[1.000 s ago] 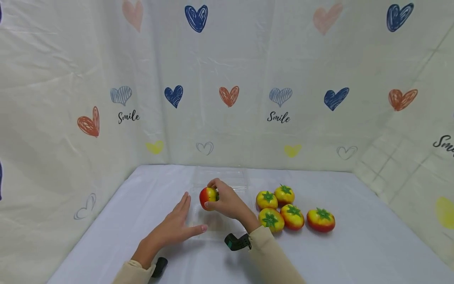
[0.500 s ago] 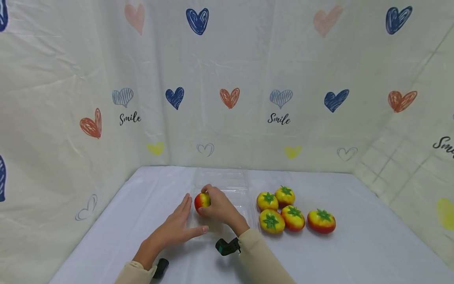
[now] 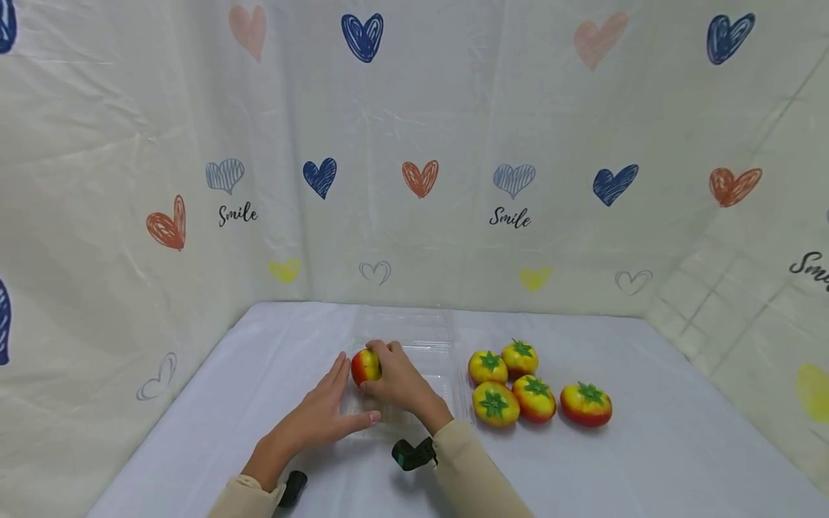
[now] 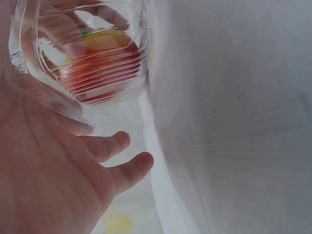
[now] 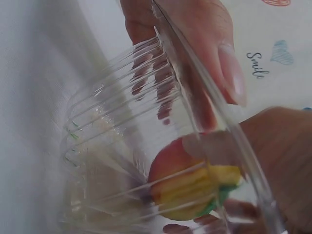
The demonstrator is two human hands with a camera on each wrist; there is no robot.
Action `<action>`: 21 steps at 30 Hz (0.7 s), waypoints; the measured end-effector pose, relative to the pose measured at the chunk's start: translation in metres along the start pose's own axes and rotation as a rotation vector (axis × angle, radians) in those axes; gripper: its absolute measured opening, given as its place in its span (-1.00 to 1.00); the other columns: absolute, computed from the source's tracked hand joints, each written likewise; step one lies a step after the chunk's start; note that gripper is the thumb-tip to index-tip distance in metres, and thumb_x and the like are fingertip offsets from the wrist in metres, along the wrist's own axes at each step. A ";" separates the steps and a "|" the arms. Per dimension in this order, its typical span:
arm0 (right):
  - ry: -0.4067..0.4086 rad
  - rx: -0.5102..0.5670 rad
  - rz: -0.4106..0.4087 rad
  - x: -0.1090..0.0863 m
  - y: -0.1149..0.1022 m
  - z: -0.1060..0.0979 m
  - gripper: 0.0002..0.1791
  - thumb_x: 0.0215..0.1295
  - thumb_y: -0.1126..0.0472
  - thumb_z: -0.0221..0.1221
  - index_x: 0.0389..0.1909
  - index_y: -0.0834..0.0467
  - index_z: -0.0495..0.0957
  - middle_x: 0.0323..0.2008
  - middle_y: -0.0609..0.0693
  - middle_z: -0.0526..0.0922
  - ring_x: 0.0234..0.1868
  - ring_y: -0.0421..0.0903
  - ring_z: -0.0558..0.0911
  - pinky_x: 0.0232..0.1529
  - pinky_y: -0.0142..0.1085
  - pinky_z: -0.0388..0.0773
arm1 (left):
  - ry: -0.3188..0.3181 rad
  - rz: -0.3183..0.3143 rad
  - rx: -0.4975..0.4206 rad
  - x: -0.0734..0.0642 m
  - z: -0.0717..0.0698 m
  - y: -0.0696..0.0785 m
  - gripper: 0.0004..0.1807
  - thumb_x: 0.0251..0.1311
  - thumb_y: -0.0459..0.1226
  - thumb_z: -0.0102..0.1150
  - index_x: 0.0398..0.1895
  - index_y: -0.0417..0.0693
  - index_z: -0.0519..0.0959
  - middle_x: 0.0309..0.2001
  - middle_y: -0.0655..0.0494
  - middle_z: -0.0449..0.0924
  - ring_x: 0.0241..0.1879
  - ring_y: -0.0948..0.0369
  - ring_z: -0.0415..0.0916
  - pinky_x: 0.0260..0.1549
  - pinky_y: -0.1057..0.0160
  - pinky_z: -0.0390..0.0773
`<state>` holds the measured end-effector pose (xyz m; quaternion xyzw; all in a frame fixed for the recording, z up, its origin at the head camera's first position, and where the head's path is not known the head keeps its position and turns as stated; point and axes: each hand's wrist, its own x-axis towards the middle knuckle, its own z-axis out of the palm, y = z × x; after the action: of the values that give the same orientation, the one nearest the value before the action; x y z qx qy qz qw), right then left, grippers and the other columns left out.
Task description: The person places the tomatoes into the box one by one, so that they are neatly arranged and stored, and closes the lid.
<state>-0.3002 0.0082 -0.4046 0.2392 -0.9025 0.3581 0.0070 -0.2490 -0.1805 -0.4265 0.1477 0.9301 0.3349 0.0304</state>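
Observation:
My right hand (image 3: 400, 380) grips a red-and-yellow tomato (image 3: 363, 368) by its green-leaf end, fingers behind it and thumb in front. The tomato sits at the left side of a clear plastic clamshell box (image 3: 447, 370), whose lid (image 3: 401, 322) lies open toward the back. Through the clear wall, the right wrist view shows the tomato (image 5: 178, 180) inside the box, tilted with its leaves to one side. My left hand (image 3: 314, 416) stays along the box's left side, fingers straight and thumb spread. In the left wrist view the palm (image 4: 48, 165) is close against the box wall.
Several more tomatoes (image 3: 535, 396) stand in a cluster just right of the box, leaves up, with one tomato (image 3: 586, 404) a little apart to the right. A white cloth (image 3: 660, 446) covers the table. Behind it hangs a heart-patterned curtain (image 3: 453, 237).
My right hand has carried the tomato left and slightly toward me, down into the box's left side. My left hand has kept its place.

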 end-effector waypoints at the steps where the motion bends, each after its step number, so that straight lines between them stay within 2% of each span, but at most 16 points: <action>1: -0.003 0.001 0.004 -0.001 0.000 0.000 -0.23 0.28 0.23 0.49 0.47 0.21 0.42 0.19 0.28 0.50 0.09 0.11 0.60 0.20 0.03 0.67 | -0.001 0.002 0.000 0.000 0.000 0.000 0.37 0.21 0.38 0.33 0.75 -0.24 -0.15 0.75 -0.14 -0.29 0.67 -0.23 -0.14 0.47 -0.43 0.09; 7: -0.018 -0.001 0.016 -0.005 -0.001 -0.004 -0.16 0.27 0.21 0.51 0.52 0.24 0.35 0.25 0.32 0.46 0.13 0.16 0.61 0.24 0.08 0.63 | 0.001 0.002 0.001 -0.001 -0.001 0.002 0.37 0.21 0.38 0.33 0.74 -0.25 -0.14 0.75 -0.14 -0.30 0.67 -0.23 -0.13 0.48 -0.43 0.09; 12: -0.027 0.020 0.025 -0.013 0.002 -0.012 -0.13 0.33 0.12 0.48 0.57 0.21 0.31 0.36 0.33 0.42 0.28 0.21 0.57 0.30 0.17 0.55 | -0.002 0.000 0.002 0.000 0.000 0.002 0.35 0.23 0.34 0.34 0.74 -0.26 -0.13 0.75 -0.15 -0.30 0.67 -0.23 -0.13 0.47 -0.43 0.09; 16: -0.036 0.061 0.007 -0.020 0.006 -0.022 -0.11 0.39 0.02 0.44 0.62 0.18 0.26 0.48 0.30 0.36 0.43 0.24 0.47 0.36 0.23 0.47 | -0.001 -0.001 -0.002 0.000 0.001 0.000 0.34 0.25 0.32 0.35 0.74 -0.26 -0.15 0.75 -0.15 -0.30 0.67 -0.22 -0.15 0.48 -0.44 0.09; 21: -0.019 0.075 -0.034 -0.030 0.012 -0.038 -0.09 0.45 -0.07 0.37 0.67 0.12 0.20 0.56 0.24 0.28 0.50 0.23 0.39 0.40 0.27 0.41 | -0.005 -0.004 -0.010 -0.001 0.000 0.001 0.33 0.27 0.30 0.35 0.74 -0.26 -0.17 0.75 -0.15 -0.32 0.68 -0.23 -0.16 0.47 -0.45 0.07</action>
<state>-0.2849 0.0536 -0.3895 0.2578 -0.8844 0.3890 -0.0046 -0.2480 -0.1801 -0.4255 0.1466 0.9286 0.3393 0.0341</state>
